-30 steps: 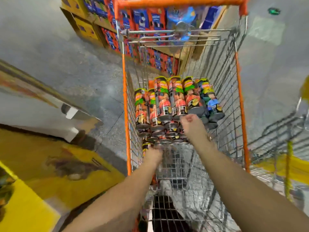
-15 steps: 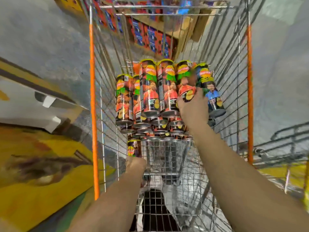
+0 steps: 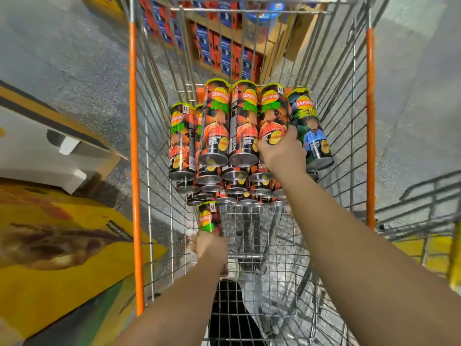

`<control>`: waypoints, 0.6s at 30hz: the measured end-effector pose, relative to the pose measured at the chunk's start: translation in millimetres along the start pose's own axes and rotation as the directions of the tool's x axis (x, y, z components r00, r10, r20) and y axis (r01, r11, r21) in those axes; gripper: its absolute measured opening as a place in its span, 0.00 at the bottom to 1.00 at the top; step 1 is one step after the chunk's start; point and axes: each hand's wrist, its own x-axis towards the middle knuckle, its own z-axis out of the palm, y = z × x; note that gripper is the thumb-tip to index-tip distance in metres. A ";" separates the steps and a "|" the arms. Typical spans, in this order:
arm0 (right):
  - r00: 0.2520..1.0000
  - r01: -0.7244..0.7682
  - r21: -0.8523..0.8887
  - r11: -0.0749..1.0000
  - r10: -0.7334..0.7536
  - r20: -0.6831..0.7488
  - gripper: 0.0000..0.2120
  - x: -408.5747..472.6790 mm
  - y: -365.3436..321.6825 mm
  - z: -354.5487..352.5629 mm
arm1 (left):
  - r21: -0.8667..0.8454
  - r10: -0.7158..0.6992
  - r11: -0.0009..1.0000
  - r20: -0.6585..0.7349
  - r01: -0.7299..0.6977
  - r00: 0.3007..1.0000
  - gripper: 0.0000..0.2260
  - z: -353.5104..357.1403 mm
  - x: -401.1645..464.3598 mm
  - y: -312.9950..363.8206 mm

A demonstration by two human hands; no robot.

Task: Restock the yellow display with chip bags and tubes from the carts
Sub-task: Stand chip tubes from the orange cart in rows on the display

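A wire shopping cart (image 3: 133, 151) with orange corner posts holds a stack of several chip tubes (image 3: 217, 128) lying on their sides, metal bottoms towards me. Most are red and black; one blue and green tube (image 3: 310, 126) lies at the right end. My right hand (image 3: 282, 151) grips the lower end of a red tube (image 3: 273, 113) in the top row. My left hand (image 3: 210, 245) holds another red tube (image 3: 209, 218) upright, low in the cart in front of the stack. The yellow display (image 3: 57, 265) lies to the left of the cart.
A white and yellow cardboard carton (image 3: 50, 148) sits on the grey floor left of the cart. Shelves of red and blue boxes (image 3: 222, 51) stand beyond the cart's far end. Part of a second wire cart (image 3: 424, 208) shows at the right.
My view has moved closer over the cart. My right hand reached forward from the stack's lower tubes up to a top-row red tube and closed round it. My left hand keeps holding its tube.
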 end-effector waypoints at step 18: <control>0.983 -0.112 0.627 0.771 -0.006 0.183 0.29 -169.5 -14.5 -49.6 | -0.511 0.516 0.786 0.231 -0.348 0.825 0.37 -177.5 -186.7 10.9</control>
